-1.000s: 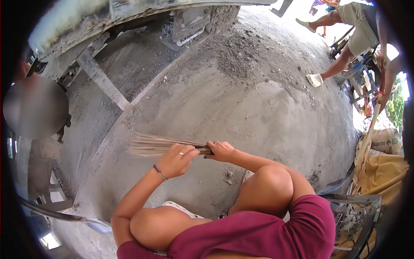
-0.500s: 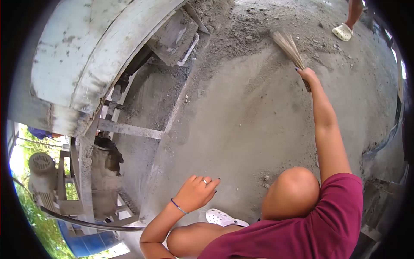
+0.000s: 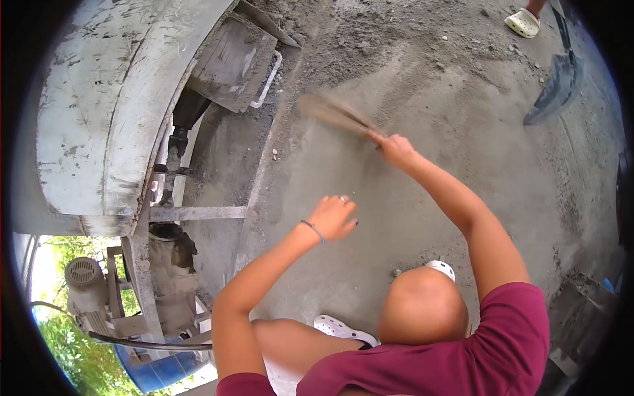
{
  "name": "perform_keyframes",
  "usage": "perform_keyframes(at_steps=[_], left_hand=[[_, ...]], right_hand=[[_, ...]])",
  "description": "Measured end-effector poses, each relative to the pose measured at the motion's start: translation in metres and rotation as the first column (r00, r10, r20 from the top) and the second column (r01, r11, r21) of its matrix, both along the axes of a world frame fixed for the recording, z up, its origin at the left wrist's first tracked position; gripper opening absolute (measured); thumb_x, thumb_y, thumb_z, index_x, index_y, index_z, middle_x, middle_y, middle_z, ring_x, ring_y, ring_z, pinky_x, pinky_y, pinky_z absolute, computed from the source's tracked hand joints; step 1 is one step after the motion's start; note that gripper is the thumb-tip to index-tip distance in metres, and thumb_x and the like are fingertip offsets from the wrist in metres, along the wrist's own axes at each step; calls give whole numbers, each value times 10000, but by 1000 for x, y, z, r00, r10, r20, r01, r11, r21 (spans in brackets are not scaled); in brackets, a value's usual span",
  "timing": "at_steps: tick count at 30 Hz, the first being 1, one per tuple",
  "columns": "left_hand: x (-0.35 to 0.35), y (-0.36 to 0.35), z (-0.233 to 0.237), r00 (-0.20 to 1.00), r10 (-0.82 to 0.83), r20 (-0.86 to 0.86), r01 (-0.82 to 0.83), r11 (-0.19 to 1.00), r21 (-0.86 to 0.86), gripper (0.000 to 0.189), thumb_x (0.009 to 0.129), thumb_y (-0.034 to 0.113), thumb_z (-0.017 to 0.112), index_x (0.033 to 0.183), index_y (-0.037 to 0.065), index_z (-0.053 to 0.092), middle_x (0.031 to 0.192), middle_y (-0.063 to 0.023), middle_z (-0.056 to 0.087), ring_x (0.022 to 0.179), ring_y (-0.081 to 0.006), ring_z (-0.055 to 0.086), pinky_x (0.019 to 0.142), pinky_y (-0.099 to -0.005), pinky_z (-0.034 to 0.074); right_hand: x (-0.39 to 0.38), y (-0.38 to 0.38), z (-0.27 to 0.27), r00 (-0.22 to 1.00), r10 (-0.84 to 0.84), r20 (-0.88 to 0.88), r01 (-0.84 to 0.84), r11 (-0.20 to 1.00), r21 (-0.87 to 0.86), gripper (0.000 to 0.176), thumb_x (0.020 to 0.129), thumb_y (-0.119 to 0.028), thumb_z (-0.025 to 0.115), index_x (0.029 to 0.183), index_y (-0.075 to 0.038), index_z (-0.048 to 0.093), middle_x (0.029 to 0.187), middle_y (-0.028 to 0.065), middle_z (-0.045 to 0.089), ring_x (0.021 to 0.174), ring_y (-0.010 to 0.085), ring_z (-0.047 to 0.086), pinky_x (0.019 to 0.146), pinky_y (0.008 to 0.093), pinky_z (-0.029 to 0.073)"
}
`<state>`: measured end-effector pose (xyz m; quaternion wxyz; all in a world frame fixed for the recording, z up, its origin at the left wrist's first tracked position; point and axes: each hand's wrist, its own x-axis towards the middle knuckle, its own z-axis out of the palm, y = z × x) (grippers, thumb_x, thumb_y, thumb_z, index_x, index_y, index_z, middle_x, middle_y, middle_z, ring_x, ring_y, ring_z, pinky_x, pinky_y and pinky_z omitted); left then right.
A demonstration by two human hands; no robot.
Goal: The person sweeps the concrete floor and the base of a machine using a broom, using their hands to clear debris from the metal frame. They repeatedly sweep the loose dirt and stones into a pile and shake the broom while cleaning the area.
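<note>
My right hand [image 3: 396, 150] is closed around the bound end of a short hand broom [image 3: 340, 117] made of thin bristles. Motion blurs the bristles, which point up and left over the dusty concrete floor [image 3: 317, 175]. Held above the floor in front of my knees, my left hand [image 3: 332, 217] has a ring on one finger and a band at the wrist. It holds nothing; its fingers are loosely bent, with the thumb apart. Loose grey grit [image 3: 396, 39] lies beyond the broom.
A large dusty metal drum [image 3: 99, 119] on a frame [image 3: 198, 213] stands at left, with a motor [image 3: 86, 284] below it. At upper right are another person's clog [image 3: 523, 23] and a shovel [image 3: 560, 82]. A blue container [image 3: 162, 371] sits at lower left.
My right hand has swung the broom left and nearer to me. My left hand has moved up and right. The shovel has come into view beside the other person's foot.
</note>
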<state>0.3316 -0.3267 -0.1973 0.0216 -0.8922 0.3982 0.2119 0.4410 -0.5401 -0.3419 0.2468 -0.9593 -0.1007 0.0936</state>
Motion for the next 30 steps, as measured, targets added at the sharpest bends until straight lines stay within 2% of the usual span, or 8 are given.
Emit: perform_keyframes(at_steps=[4,5,8,10,15,19,24,30], left_hand=[[111,-18,-91,680,545,-490,-640,768,-34,420,823,415,507,1031,52,548,939,-100,575,840,-233,554,704,-379,450],[115,-33,-94,458,588,-667,-864,473,-176,434,825,431,502,1046,61,546,949,-91,573,851,-221,551,709,-372,447],[119,-94,-85,30,164,-986,-931,-356,-87,463,829,475,480,1069,85,545,953,-75,570,874,-211,549,716,-360,443],[112,-118,-60,-66,-11,-998,-865,-497,62,487,830,491,465,1082,78,525,969,-82,558,874,-210,549,717,-360,448],[106,-91,-82,328,-399,-856,-748,-663,23,488,841,446,426,1153,72,424,1080,-112,504,898,-243,548,722,-378,472],[75,-97,-52,296,-62,-953,-147,-989,18,513,826,285,397,1275,61,291,1177,-142,443,1041,-260,500,841,-374,450],[153,-129,-100,175,157,-972,-346,-914,-210,720,792,265,451,1386,61,98,1323,-203,322,1138,-289,428,943,-328,355],[217,-141,-90,330,158,-931,-904,-230,-360,762,735,329,559,1337,-18,247,1171,-224,498,1079,-254,498,886,-293,396]], right_hand=[[51,-101,14,900,-422,-109,427,904,20,568,822,-315,483,1344,-327,261,1021,195,589,931,365,568,806,422,451],[61,-109,21,876,-468,-116,479,872,104,579,823,-328,472,1354,-298,243,1047,207,575,962,370,553,836,413,434],[81,-114,55,832,-535,-144,552,776,305,618,823,-352,442,1374,-215,199,1109,244,534,1039,386,510,904,389,391],[61,-75,98,847,-505,-167,526,750,401,638,817,-346,430,1378,-163,186,1131,274,508,1073,395,485,922,379,372],[2,31,120,949,26,-316,161,819,551,622,774,-261,482,1350,-128,291,1257,210,441,1154,299,429,967,318,305],[24,56,128,730,468,-498,-213,848,485,567,779,-268,483,1318,-136,367,1227,129,488,1083,236,486,915,313,364],[71,15,98,687,404,-604,269,631,728,486,829,-197,466,1300,-110,387,1169,115,520,1034,192,522,818,295,453],[64,-1,80,799,-233,-555,572,12,820,475,867,-158,447,1325,-104,334,1190,101,494,1011,178,537,773,298,481]])
